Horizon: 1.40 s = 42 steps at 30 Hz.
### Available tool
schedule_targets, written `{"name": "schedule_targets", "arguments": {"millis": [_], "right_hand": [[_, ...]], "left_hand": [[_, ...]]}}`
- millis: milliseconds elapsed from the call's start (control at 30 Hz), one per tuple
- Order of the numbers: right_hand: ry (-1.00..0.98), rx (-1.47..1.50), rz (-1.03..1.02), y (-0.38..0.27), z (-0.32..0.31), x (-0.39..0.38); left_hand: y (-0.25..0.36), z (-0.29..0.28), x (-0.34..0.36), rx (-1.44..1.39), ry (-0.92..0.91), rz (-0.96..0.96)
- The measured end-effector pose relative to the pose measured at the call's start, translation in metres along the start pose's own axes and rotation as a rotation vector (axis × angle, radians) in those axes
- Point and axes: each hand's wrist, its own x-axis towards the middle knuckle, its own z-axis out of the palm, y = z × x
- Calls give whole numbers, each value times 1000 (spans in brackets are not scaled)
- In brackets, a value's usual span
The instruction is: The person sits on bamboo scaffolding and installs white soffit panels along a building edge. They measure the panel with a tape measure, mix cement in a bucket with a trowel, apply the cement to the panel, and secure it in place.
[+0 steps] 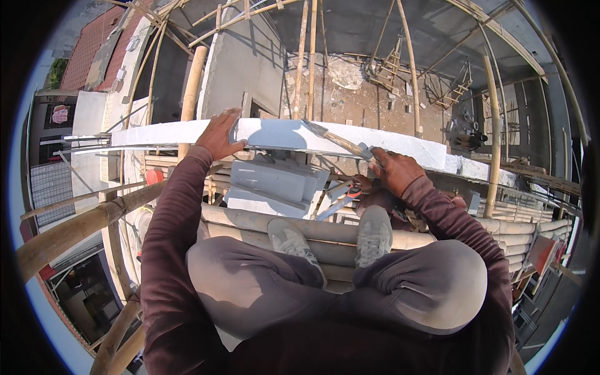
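Observation:
My left hand grips the top edge of a long white beam of blocks, fingers over its top and thumb toward me. My right hand is closed on a hand tool with a long pale body, which lies slanting across the beam's top. Below the beam are flat light-grey boards and a hand saw with a red-and-black handle, beside a partly hidden co-worker.
My shoes rest on bamboo poles. Bamboo scaffolding surrounds me. Beyond the beam, far below, is a floor with wooden frames and debris, between grey walls. Neighbouring buildings with red roofs stand at the left.

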Motion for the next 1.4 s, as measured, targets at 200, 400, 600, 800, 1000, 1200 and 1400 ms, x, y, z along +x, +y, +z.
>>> {"name": "schedule_targets", "arguments": {"millis": [200, 400, 600, 800, 1000, 1200, 1400], "right_hand": [[34, -38, -110, -14, -31, 22], [155, 30, -242, -48, -24, 48], [336, 252, -401, -84, -28, 49], [35, -60, -184, -57, 25, 74], [195, 72, -225, -30, 21, 44], [163, 34, 25, 38, 27, -39], [337, 163, 94, 54, 40, -77]], "left_hand": [[-15, 20, 5, -76, 29, -533], [-25, 29, 0, -77, -46, -562], [-26, 33, 0, -66, -83, -575], [-18, 23, 6, -84, -89, -570], [-20, 25, 2, -132, -56, -562], [-15, 24, 6, -115, -11, -536], [-31, 36, 3, -109, -13, -514]]}}
